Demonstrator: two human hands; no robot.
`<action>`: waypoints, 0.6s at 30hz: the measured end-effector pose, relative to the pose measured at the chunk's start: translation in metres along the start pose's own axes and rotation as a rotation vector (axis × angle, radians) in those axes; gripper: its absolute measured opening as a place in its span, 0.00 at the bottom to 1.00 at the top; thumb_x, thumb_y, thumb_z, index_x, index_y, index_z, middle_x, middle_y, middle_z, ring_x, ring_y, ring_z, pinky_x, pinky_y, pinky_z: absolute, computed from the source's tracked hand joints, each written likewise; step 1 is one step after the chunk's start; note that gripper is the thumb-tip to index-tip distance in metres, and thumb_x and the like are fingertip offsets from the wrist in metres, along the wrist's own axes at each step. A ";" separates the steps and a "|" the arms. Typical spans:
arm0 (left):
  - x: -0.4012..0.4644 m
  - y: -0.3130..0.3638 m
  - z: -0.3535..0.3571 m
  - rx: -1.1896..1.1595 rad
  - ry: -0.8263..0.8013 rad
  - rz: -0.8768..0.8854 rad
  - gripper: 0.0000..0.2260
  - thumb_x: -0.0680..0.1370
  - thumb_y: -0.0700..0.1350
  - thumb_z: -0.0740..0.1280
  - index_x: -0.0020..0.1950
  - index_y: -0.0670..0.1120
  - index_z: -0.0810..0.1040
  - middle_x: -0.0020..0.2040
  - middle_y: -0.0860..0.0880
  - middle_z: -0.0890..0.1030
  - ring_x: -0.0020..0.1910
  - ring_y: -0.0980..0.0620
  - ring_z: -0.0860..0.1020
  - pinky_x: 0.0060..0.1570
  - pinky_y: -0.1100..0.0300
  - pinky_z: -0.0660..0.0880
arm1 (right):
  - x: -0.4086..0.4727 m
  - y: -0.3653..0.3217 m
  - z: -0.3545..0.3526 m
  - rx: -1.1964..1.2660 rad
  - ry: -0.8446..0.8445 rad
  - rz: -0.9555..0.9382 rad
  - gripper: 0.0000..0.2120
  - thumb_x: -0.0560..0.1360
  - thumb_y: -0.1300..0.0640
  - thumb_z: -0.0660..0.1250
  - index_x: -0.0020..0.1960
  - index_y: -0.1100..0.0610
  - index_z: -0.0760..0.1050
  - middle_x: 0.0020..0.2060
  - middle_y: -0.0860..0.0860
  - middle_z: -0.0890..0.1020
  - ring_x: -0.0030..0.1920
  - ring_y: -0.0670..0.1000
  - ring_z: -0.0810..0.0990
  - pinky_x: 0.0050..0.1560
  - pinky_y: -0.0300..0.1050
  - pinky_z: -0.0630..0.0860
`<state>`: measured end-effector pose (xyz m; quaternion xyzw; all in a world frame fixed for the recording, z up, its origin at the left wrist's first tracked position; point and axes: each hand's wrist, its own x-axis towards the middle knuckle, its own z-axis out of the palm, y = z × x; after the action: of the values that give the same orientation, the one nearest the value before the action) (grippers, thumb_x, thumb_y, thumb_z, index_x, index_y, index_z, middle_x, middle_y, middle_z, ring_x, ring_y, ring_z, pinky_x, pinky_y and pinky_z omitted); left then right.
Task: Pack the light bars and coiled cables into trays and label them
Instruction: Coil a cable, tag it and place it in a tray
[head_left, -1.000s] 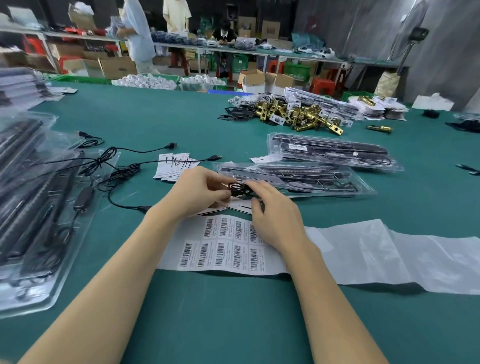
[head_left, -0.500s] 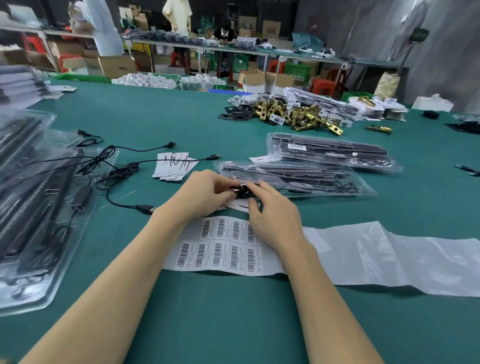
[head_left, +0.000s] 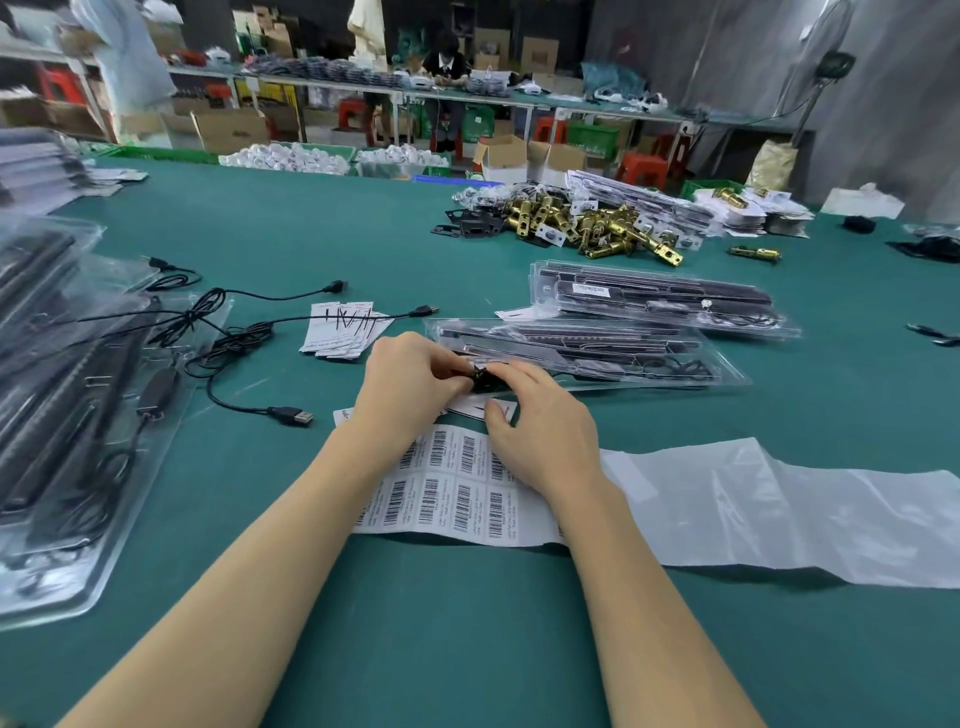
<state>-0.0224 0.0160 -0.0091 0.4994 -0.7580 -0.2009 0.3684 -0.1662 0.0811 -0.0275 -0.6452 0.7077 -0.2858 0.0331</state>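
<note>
1. A small black coiled cable bundle (head_left: 480, 378) is pinched between the left hand (head_left: 410, 387) and the right hand (head_left: 540, 431).
2. It is held above a white barcode label sheet (head_left: 452, 488), just near of a clear plastic tray of black light bars (head_left: 582, 353).
3. Loose black USB cables (head_left: 244, 338) are spread to the left on the green table (head_left: 467, 623).

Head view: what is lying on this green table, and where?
table: one, green.
barcode label sheet: one, white, under the wrists.
clear bag: one, near right.
packed trays: two, clear, behind the hands.
loose cables: several, black, left centre.
paper cards: small stack, white, centre.
brass parts: pile, far centre.
coiled cable: one, black, pinched between both hands.
left hand, right hand: centre.
</note>
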 end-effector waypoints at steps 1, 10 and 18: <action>0.000 0.000 0.001 0.000 0.018 0.011 0.06 0.71 0.44 0.79 0.46 0.50 0.88 0.41 0.55 0.83 0.36 0.58 0.80 0.47 0.62 0.77 | 0.000 0.000 0.000 -0.004 -0.004 0.001 0.21 0.81 0.48 0.61 0.73 0.42 0.70 0.73 0.39 0.70 0.64 0.47 0.76 0.57 0.42 0.72; -0.003 -0.003 0.003 0.112 -0.001 0.145 0.08 0.77 0.45 0.72 0.56 0.50 0.86 0.48 0.50 0.87 0.46 0.52 0.78 0.54 0.55 0.74 | 0.000 -0.006 0.000 -0.183 -0.111 0.049 0.24 0.82 0.43 0.54 0.77 0.40 0.59 0.78 0.41 0.61 0.65 0.54 0.77 0.55 0.48 0.73; -0.009 -0.001 -0.003 0.083 0.052 0.086 0.10 0.76 0.40 0.70 0.53 0.51 0.87 0.46 0.49 0.87 0.43 0.49 0.83 0.49 0.54 0.78 | 0.003 -0.011 0.000 -0.258 -0.219 0.116 0.24 0.84 0.44 0.46 0.80 0.40 0.52 0.81 0.44 0.55 0.63 0.58 0.78 0.49 0.49 0.66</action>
<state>-0.0180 0.0240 -0.0111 0.4862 -0.7765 -0.1403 0.3755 -0.1569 0.0783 -0.0213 -0.6294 0.7669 -0.1180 0.0435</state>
